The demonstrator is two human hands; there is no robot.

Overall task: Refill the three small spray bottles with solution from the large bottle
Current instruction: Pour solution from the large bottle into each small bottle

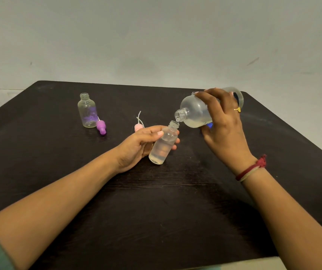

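Dark wood-grain counter, set against a pale wall, carries the following, left to right.

Item one: a small clear spray bottle, upright near the far left of the counter, uncapped, with a purple print on its side. It looks empty.

Item two: a purple spray cap, lying on its side just beside that bottle's base, on its right.

Item three: a pink spray cap with its thin dip tube pointing up and away, lying on the counter just behind my left hand.

Item four: my left hand, fingers and thumb closed around a second small spray bottle. I hold it lifted and tilted, its open neck toward the right. A shallow layer of clear, faintly yellowish solution sits at its bottom.

Item five: the large bottle, clear plastic, tipped nearly level with its open mouth pointing down and left, right at the small bottle's neck. Solution pools along its lower side.

Item six: my right hand, wrapped over the large bottle's body from above, clamped on it. A gold ring is on one finger, and red and pale threads circle the wrist.

Something blue shows below the large bottle; I cannot tell what it is.
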